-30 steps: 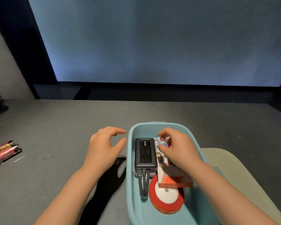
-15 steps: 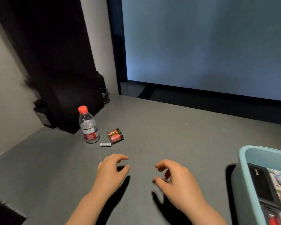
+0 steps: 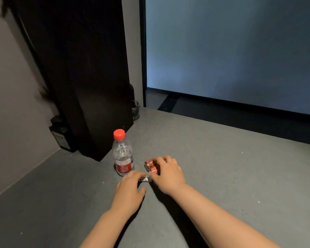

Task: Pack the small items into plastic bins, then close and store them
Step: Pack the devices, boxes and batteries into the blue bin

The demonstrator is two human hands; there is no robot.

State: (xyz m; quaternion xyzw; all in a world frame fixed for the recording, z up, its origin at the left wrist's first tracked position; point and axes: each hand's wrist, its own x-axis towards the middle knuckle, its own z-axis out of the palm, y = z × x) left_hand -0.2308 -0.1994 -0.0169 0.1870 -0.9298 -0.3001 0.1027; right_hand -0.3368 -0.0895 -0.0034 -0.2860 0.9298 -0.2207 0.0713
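Batteries in a red and pink shrink-wrapped pack (image 3: 152, 165) lie on the grey matte tabletop (image 3: 222, 167) just below the middle of the frame, and the right hand (image 3: 166, 173) covers their right side, fingers curled over the top of the pack and thumb down at its near edge. Whether the pack is lifted or only touched cannot be told. Just in front of it lies a small silver cylindrical item (image 3: 145, 179), seemingly a loose battery, too small and blurred to name surely. The left hand (image 3: 131, 187) reaches it from the lower left; its fingertips (image 3: 139, 174) are bent down onto the item's left end, thumb held apart to the right, while the right thumb meets the item's right end. Both bare forearms run in from the bottom edge of the frame.

Left of the pack, close to the left fingers, stands 1 clear plastic water bottle with a red cap and red label (image 3: 123, 154), upright. Behind it, in the upper left of the frame, rises a tall black panel (image 3: 82, 68), with small dark objects (image 3: 61, 135) at its foot. A pale blue-grey screen (image 3: 240, 47) fills the upper right.
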